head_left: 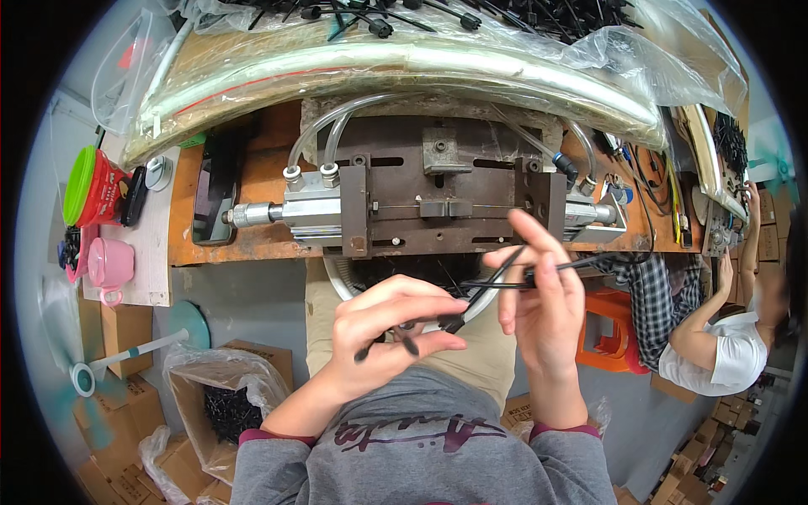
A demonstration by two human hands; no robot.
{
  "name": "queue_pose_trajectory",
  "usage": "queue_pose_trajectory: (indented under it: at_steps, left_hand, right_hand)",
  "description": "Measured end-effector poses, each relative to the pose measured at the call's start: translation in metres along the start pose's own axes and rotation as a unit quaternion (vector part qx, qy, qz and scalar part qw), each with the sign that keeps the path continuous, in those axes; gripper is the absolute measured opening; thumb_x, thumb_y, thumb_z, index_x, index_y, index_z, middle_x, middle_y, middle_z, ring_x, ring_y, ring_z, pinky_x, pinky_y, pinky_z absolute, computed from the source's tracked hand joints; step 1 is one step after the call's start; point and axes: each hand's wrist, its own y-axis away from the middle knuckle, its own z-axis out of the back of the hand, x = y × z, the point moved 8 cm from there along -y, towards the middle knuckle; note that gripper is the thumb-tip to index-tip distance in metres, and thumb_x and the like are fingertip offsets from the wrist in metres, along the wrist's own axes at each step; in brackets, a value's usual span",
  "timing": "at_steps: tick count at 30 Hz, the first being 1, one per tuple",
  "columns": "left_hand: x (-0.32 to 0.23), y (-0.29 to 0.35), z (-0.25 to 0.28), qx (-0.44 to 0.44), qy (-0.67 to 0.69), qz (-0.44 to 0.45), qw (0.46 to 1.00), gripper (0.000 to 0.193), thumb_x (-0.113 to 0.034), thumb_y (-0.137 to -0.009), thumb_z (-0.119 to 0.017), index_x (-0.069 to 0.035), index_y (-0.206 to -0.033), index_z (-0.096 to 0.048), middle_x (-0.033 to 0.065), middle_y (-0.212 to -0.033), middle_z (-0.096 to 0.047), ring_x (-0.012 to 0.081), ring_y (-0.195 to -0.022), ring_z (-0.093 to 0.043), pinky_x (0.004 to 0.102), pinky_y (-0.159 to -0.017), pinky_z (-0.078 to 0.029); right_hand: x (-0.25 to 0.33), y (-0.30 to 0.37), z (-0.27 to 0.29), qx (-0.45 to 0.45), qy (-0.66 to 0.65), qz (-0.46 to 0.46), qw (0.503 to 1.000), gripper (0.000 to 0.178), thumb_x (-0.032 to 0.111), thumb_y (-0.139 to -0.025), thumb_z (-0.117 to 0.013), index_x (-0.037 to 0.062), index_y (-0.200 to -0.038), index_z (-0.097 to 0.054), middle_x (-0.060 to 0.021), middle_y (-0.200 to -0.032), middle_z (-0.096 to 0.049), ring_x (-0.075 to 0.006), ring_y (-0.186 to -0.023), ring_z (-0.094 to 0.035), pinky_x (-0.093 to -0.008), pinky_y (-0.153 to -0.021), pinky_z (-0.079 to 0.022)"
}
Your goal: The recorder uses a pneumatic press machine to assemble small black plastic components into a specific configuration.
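Observation:
My left hand (362, 341) is closed in a pinch on black plastic stems, with a dark knobbed end (452, 323) between its thumb and fingers. Other rod ends poke out below that grip. Opposite it, my right hand (547, 316) has slim black plastic rods (503, 284) between its fingers, its index finger pointing up. Some rods cross the gap between the two hands. Just beyond them, a dark metal fixture (404, 135) has small metal jaws (445, 208) at its middle and an air cylinder (311, 210) on the left side. Both hands are apart from the jaws.
Black plastic parts lie heaped on clear film (581, 50) behind the fixture. A phone (216, 194), pink cup (110, 261) and red tub (105, 189) sit at left. Below are a lined carton (198, 404) and a fan (84, 379). At right, a co-worker (715, 349) sits near an orange stool (608, 332).

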Motion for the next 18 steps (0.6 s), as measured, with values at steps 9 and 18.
queue_pose_trajectory:
  at_steps: [9,18]
  left_hand:
    - [-0.008,-0.005,0.004,-0.035,-0.042,-0.077,0.996,0.022,0.006,-0.068,-0.075,0.002,-0.089,-0.069,0.0132,-0.087,-0.067,0.0179,-0.074,-0.063,0.0249,-0.060,-0.051]
    - [-0.015,-0.003,0.002,-0.066,-0.103,-0.083,0.989,0.027,-0.002,-0.074,-0.072,-0.002,-0.101,-0.067,0.0083,-0.086,-0.062,0.0175,-0.072,-0.059,0.0273,-0.059,-0.047]
  right_hand:
    - [0.003,0.003,0.013,-0.034,-0.050,0.046,0.997,0.026,0.020,-0.102,-0.044,-0.0036,-0.104,-0.055,-0.0154,-0.090,-0.061,-0.0164,-0.056,-0.057,-0.0249,-0.044,-0.046]
    - [0.005,-0.003,0.007,-0.065,-0.042,0.131,0.988,0.022,0.020,-0.103,-0.043,0.0006,-0.096,-0.051,-0.0164,-0.102,-0.058,-0.0137,-0.067,-0.054,-0.0247,-0.056,-0.046]
